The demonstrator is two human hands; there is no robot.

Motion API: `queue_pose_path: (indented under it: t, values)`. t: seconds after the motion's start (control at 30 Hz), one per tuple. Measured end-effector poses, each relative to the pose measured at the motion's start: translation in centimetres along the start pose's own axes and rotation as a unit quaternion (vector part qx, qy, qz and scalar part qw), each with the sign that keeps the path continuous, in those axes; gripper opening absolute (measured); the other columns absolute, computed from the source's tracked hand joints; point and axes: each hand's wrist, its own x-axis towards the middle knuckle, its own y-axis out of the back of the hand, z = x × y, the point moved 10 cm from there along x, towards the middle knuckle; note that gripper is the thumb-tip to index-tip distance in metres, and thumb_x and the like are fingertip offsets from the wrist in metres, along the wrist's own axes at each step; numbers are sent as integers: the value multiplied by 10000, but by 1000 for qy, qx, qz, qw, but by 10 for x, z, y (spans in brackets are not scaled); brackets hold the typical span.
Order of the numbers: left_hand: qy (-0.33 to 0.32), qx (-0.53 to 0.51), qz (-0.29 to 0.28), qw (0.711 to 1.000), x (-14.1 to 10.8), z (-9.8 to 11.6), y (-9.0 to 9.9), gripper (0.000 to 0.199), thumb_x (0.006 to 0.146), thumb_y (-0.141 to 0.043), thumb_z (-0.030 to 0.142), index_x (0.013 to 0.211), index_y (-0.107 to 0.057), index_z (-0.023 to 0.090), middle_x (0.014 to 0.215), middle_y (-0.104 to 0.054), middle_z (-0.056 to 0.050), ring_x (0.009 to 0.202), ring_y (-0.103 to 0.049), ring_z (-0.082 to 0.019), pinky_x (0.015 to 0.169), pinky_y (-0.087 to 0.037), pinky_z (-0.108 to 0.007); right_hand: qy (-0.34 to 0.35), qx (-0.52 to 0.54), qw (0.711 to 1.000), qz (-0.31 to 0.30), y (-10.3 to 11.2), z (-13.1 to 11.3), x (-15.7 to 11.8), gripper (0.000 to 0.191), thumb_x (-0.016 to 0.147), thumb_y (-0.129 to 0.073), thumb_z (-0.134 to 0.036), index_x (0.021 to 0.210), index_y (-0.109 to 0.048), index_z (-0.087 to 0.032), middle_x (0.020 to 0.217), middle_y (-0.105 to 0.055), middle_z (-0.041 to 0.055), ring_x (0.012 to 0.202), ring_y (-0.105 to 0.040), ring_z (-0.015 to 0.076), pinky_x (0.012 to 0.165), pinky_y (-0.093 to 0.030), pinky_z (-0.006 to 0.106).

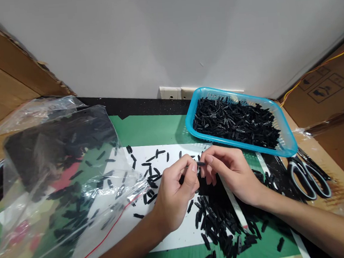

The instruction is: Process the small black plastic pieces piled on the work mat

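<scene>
Between both hands is a small black elongated plastic piece (199, 164), held roughly level above the white sheet (180, 235). My left hand (178, 190) pinches its left end between thumb and forefinger. At the other end, the thumb and fingers of my right hand (230, 172) are closed on it. Under and in front of the hands lies a heap of similar black pieces (219, 224). More loose pieces (153, 172) are scattered on the sheet to the left. The fine shape of the held piece is too small to make out.
A blue plastic basket (241, 142) full of black pieces stands at the back right. Black-handled scissors (308, 178) lie beside it. On the left, a clear zip bag (58, 165) holds black pieces. Cardboard boxes (329, 88) flank the table, with a white wall (141, 40) behind.
</scene>
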Motion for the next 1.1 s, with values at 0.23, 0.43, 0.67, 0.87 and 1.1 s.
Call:
queue_pose_path:
  t: [0.23,0.43,0.67,0.87,1.1]
  values:
    - [-6,29,1,1000,0,3,0,431,1133,-523,508,808,-497,226,561,-442,90,501,-369,-99,523,-318,-257,13,-81,997,11,-1,-8,-2,323,1023,-734,-499,920,-707,-193,740,-659,-4,656,-602,147,599,-474,269]
    - [-12,45,-12,999,0,3,-2,432,1142,-507,507,814,-502,227,581,-456,84,529,-368,-107,539,-320,-260,16,-59,998,4,-2,-9,-2,341,1034,-713,-504,895,-686,-193,728,-634,-12,647,-583,139,591,-473,262]
    - [-18,80,-20,996,-1,6,-4,431,1153,-482,489,813,-508,226,590,-464,77,535,-398,-111,578,-356,-269,13,-49,999,13,-2,-10,-1,396,1000,-741,-556,840,-672,-201,691,-623,-11,617,-587,141,540,-473,248]
    - [-8,50,-22,998,-1,3,-5,408,1156,-496,470,832,-529,224,582,-459,88,516,-383,-96,559,-345,-259,-6,-10,1000,24,2,1,-2,411,1027,-708,-572,853,-668,-201,668,-619,-23,571,-587,126,512,-471,230]
    - [12,3,-4,1000,-1,-3,-1,415,1151,-507,497,834,-489,229,574,-449,99,491,-356,-85,521,-315,-250,14,-14,1000,16,1,-4,-3,362,1062,-687,-519,901,-684,-195,717,-636,-23,618,-589,121,574,-469,239]
